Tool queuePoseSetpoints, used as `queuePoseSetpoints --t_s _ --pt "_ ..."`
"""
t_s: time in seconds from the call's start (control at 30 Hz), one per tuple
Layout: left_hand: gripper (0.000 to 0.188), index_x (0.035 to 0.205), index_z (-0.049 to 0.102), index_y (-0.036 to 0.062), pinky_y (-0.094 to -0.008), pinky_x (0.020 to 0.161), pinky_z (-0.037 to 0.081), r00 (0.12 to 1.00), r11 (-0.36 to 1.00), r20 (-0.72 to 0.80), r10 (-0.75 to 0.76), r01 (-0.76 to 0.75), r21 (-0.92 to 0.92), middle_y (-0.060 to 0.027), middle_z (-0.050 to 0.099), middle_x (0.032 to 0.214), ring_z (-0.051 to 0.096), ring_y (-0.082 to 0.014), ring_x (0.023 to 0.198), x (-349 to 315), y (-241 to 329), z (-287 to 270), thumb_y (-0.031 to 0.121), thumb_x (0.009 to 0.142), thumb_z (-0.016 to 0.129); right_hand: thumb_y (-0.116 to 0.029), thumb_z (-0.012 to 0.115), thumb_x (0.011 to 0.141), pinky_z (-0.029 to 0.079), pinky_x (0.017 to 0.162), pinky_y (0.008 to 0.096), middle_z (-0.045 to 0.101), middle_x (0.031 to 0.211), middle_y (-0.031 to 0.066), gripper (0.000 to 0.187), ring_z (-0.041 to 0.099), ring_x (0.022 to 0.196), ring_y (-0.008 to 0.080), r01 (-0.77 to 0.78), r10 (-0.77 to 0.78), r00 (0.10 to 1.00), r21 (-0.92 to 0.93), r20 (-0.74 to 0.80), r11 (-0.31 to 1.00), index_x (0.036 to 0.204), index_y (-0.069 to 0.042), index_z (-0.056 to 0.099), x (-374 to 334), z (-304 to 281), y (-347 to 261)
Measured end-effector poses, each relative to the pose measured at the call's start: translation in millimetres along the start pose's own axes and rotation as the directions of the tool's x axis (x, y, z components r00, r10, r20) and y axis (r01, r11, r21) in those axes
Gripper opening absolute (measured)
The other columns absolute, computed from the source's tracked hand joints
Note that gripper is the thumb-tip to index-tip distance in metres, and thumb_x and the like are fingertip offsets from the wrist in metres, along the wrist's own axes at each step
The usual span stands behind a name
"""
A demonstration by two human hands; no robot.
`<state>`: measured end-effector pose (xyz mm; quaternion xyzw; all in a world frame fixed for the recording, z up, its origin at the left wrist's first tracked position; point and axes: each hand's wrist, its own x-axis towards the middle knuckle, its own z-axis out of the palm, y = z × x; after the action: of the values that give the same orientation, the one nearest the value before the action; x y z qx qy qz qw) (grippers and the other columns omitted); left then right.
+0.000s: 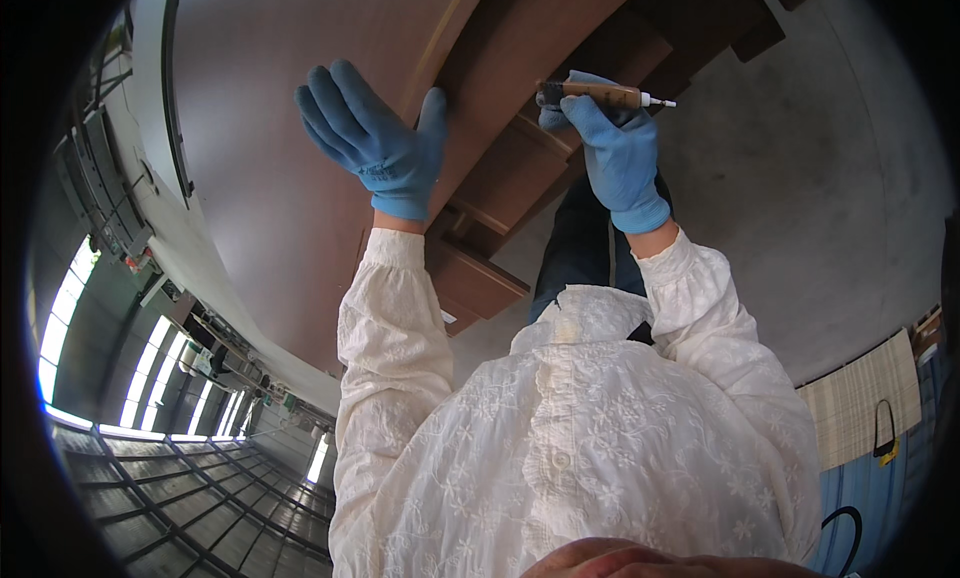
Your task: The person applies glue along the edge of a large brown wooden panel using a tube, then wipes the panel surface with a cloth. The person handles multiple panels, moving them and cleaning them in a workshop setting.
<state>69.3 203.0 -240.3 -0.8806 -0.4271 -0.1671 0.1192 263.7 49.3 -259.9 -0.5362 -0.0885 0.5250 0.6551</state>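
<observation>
Both of my hands wear blue gloves. My left hand (385, 148) is open, its fingers stretched out over a large brown wood-look panel (270, 88). Whether the palm touches that surface I cannot tell. To the right, my right hand (620, 168) is closed around a slim brown tube with a white nozzle (612, 97). The tube lies nearly level, its thin tip pointing right, above the edge of the brown boards. Part of its left end is hidden by the fingers.
Brown boards and open compartments (510, 178) lie below and between my hands. Grey concrete floor (800, 178) spreads to the right. A beige woven cloth (862, 403) hangs over something blue at the lower right. A pale panel with a dark edge (160, 88) stands at the far left.
</observation>
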Motion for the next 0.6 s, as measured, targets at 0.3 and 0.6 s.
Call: queuePoseSetpoints --t_s 0.3,0.6 --pt "0.08 0.154 0.043 0.0054 -0.0597 0.12 0.031 0.992 0.993 -0.055 0.118 -0.118 -0.008 -0.0194 0.039 0.159 0.033 -0.0445 0.15 14 7 11 0.043 0.088 0.067 -0.017 0.068 0.101 0.061 0.089 0.0313 0.078 0.105 0.01 0.031 0.077 0.093 0.0179 0.017 -0.016 1.0 -0.041 0.013 0.999 0.128 -0.001 0.067 5 2 4" --pt "0.101 0.159 0.036 0.0071 -0.057 0.121 0.028 0.971 0.977 -0.176 0.163 -0.184 -0.107 -0.0199 0.036 0.163 0.03 -0.0435 0.152 56 39 33 0.061 0.084 0.076 -0.015 0.069 0.099 0.06 0.089 0.0311 0.077 0.106 0.0125 0.033 0.076 0.094 0.0182 -0.024 0.023 1.0 -0.067 -0.016 0.997 0.128 0.002 0.066 10 5 -6"
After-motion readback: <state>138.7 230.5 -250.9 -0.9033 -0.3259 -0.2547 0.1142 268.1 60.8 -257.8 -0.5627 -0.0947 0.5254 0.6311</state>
